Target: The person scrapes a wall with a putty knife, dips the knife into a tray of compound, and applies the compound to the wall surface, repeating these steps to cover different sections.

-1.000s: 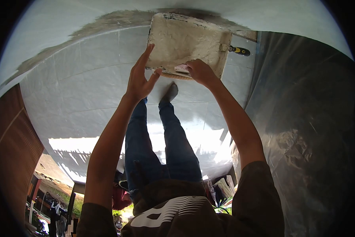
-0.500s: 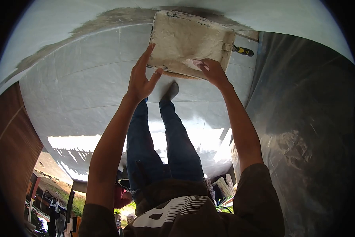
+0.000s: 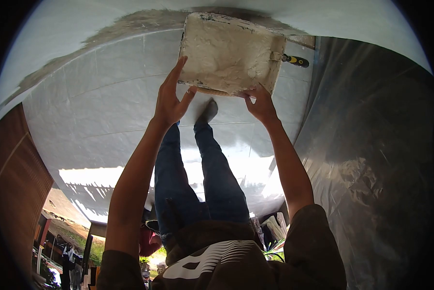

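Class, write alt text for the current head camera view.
A shallow tray of pale paste, the open left hand at its left corner, the right hand at its near edge; a black-and-yellow handle juts out right.

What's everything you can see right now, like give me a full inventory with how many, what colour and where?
Shallow tray: one, off-white with dark scuffs, top centre
Paste: one spread, cream, in the tray
Tool handle: one, black and yellow, at the tray's right side
Curved edge: one, tan, below the tray
Floor: one, grey, partly sunlit, beneath
Plastic sheeting: dark, right
Wall: pale, top
Ribbed panel: one, brown, left
Background items: several, mixed colours, bottom, too small to count
T-shirt: one, dark with white print, bottom
Jeans: one pair, blue, centre
Foot covering: one visible, dark, below the tray
Hands: two, bare; left at the tray's left, right at its near edge
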`<state>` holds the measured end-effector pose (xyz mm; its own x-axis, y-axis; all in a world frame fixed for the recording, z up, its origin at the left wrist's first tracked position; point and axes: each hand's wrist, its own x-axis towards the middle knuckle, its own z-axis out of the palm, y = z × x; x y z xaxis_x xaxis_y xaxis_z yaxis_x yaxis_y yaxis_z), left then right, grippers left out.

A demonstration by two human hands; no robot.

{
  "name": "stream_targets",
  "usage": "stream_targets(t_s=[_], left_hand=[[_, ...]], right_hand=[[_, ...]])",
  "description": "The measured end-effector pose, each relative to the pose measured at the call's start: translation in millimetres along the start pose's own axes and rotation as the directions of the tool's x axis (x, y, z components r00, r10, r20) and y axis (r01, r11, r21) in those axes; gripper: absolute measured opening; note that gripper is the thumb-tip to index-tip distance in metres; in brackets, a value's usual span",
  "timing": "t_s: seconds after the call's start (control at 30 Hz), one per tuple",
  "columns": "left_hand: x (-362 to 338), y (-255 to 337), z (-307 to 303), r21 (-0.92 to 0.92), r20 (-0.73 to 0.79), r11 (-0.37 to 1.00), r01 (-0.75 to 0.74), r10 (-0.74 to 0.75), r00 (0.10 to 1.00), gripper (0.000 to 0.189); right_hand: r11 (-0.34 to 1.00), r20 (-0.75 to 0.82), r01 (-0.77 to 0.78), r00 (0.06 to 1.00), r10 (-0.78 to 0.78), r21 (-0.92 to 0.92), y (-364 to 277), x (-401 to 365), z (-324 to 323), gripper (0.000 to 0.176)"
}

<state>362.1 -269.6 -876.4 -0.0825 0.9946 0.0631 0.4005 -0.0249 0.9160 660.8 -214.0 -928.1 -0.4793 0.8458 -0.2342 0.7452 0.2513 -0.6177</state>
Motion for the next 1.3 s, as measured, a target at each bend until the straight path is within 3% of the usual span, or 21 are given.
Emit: stream_targets(t_s=[0.23, 0.4, 0.47, 0.67, 1.07, 1.3], left_hand=[[-2.4, -3.2, -0.2, 0.008, 0.01, 1.0, 0.01, -0.01, 1.0, 0.072], [-5.0, -4.6, 1.6, 0.01, 0.006, 1.0, 0.004, -0.005, 1.0, 0.072], [-5.8, -4.9, 2.3, 0.014, 0.008, 1.0, 0.004, -0.004, 1.0, 0.072], [-7.2, -9.2, 6.5, 0.002, 0.013, 1.0, 0.007, -0.007, 1.0, 0.072], [-9.3, -7.1, 1.1, -0.001, 0.003, 1.0, 0.018, -0.018, 1.0, 0.072], [-8.7, -3.8, -0.7, -0.001, 0.007, 1.0, 0.02, -0.02, 1.0, 0.073]], right_hand=[[0.993, -0.08, -0.095, 0.992, 0.1, 0.073, -6.4, 12.1, -26.2, 0.018], [0.997, 0.035, -0.074, 0.997, 0.073, 0.034, -8.0, 35.3, -24.9, 0.015], [0.994, 0.118, -0.02, 0.992, 0.034, -0.111, -10.8, 42.5, -20.1, 0.015], [0.964, 0.174, 0.047, 0.985, 0.0, -0.262, -14.4, 54.8, 1.5, 0.018], [0.977, 0.399, 0.131, 0.915, -0.054, -0.168, -23.7, 77.6, -11.0, 0.018], [0.998, 0.366, 0.063, 0.929, -0.052, -0.017, -20.5, 86.2, -21.7, 0.019]])
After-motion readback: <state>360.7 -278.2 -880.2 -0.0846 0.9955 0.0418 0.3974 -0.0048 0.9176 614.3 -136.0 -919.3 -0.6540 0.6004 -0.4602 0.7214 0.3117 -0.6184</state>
